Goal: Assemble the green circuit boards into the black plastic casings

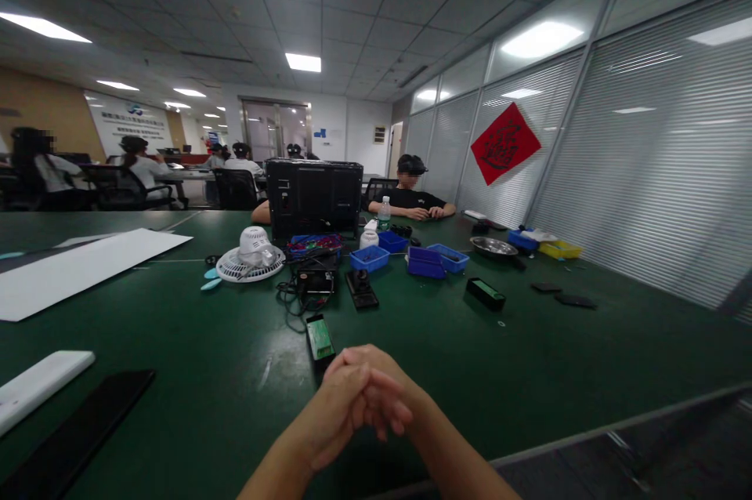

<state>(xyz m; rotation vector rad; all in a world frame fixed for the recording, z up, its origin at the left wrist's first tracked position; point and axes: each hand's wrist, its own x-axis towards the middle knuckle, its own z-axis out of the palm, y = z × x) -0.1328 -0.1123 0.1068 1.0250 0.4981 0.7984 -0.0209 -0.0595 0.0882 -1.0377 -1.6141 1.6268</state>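
Hands, head view: left hand (336, 411) and right hand (385, 368) folded together over the near part of the tabletop (482, 367); no article seen in either. How far each one's fingers close cannot be told.
Green-topped black box (320, 337): lies just beyond the hands, its near end partly hidden by them; contact cannot be told.
Box handling: in judgement, the hands should part before either takes hold; the long dark sides look the sounder grip, with the green face left clear.
Corded black unit (316, 282): just past the box's far end; its loose cords look liable to snag an overlong reach.
Second black box (486, 291): similar green top, farther right, well apart from the hands.
Near left: white slab (44, 386) and black panel (82, 433), well apart from both hands.
Far side: seated co-worker (414, 198) opposite, well apart.
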